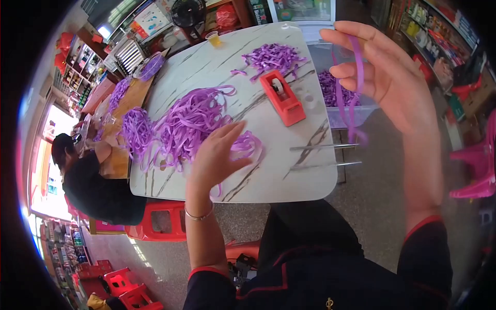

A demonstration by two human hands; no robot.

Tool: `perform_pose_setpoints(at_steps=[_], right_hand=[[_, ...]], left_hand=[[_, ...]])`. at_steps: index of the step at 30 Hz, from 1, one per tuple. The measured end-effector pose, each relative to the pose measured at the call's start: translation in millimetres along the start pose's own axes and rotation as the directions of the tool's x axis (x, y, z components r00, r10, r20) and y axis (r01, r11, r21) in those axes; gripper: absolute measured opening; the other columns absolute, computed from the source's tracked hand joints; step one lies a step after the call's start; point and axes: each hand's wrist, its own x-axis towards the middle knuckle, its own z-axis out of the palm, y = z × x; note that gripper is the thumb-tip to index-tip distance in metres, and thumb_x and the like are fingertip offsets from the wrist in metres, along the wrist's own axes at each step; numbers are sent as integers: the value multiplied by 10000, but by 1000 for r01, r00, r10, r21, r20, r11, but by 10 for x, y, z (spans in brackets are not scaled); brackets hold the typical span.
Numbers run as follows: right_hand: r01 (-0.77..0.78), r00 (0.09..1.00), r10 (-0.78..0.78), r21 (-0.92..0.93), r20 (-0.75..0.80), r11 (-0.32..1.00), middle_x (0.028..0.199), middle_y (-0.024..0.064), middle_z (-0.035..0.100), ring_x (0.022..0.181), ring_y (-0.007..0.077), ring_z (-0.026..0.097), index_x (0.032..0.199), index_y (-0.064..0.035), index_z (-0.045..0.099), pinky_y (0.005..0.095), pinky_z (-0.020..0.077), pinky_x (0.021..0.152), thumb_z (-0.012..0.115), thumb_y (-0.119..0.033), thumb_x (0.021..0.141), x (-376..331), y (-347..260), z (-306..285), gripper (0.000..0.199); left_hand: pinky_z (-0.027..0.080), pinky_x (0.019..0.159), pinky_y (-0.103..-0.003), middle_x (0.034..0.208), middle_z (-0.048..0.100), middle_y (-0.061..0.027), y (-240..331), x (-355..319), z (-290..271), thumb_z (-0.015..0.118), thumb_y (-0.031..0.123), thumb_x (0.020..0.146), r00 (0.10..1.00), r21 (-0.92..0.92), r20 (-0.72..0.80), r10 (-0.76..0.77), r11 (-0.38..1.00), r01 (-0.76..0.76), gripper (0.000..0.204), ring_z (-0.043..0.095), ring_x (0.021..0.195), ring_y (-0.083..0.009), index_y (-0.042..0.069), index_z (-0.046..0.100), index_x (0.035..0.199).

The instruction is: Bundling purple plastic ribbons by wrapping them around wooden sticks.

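My right hand (390,77) is raised beyond the table's right edge, with a loop of purple ribbon (359,67) hanging from its fingers. The loop dangles in front of a clear plastic bin (354,118) that holds short purple ribbon pieces (330,88). Over the near edge of a large heap of long purple ribbons (188,113), my left hand (218,155) has its thumb and fingers apart, and I see nothing in it. A red tape dispenser (283,98) stands right of the heap. Two thin metal rods (323,147) stick out past the table's right edge.
The marble-patterned table (279,181) also carries a pile of folded purple pieces (271,57) and a cup of yellow liquid (213,39). At the left, a person in black (98,181) sits by more ribbon bundles (137,129). A red stool (160,222) stands below the table's left edge.
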Motion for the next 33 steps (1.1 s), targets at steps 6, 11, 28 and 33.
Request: perform_pose_setpoints(at_steps=[6,11,28,33], right_hand=[[70,997,-78,237,24,969,1362,150,364,969,180,599,1324,28,293,254,514,807,400,-229,929,-215,-3,-74,483],[99,993,-74,300,-95,949,1379,152,337,1047,189,557,1340,27,258,255,511,825,394,-222,929,-336,137,-254,499],[87,929,31,298,-370,951,1384,97,343,1066,148,521,1342,-20,297,234,441,892,345,-240,953,-951,509,-695,450],[88,924,59,362,-377,928,1390,96,330,1057,149,525,1340,-12,291,238,455,868,342,-262,957,-999,556,-717,461]], left_hand=[[386,927,-348,1218,529,-120,918,221,663,587,71,825,912,-748,-208,353,544,-381,529,504,1110,-203,-3,379,1305],[423,874,-290,905,625,-85,1083,74,842,476,75,907,938,-989,149,314,67,135,345,588,910,-147,-20,445,1237],[402,611,-211,829,633,-89,1256,75,1086,361,250,960,891,-914,363,272,-83,397,388,463,611,-75,-49,486,1174],[447,705,-249,877,638,-125,1333,86,1092,330,292,964,887,-875,380,262,-208,436,429,531,697,-113,-57,485,1160]])
